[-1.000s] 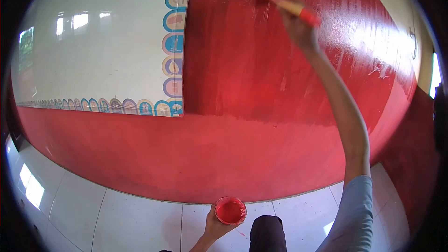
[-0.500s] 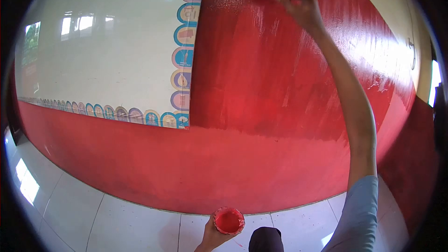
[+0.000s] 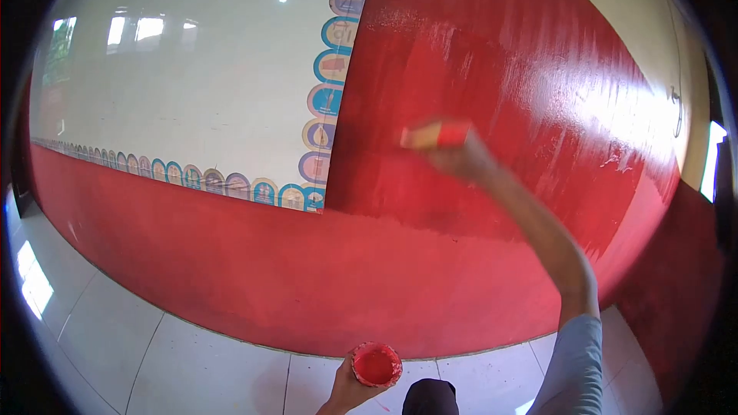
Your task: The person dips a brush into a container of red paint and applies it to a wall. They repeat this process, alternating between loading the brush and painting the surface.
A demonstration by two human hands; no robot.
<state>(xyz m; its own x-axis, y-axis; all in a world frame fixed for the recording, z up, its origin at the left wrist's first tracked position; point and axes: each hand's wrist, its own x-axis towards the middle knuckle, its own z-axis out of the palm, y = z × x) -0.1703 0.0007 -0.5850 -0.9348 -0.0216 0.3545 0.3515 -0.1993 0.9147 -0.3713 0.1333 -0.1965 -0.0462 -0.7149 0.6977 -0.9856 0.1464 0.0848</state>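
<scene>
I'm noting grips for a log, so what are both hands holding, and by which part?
The right hand holds a blurred brush by its handle; the left hand holds a paint cup by its side.

Whiteboard (image 3: pixel 192 77), upper left, glossy, bright reflections across it; border of arched picture cards (image 3: pixel 330 100), blue, mauve, cream, along its lower and right edges. Pale tiled floor (image 3: pixel 211 365) below, glare patch (image 3: pixel 33 280) at left. Cream wall (image 3: pixel 615 4), upper right; thin hanging cord (image 3: pixel 676 98) there. Bright opening (image 3: pixel 713 155), far right.
</scene>
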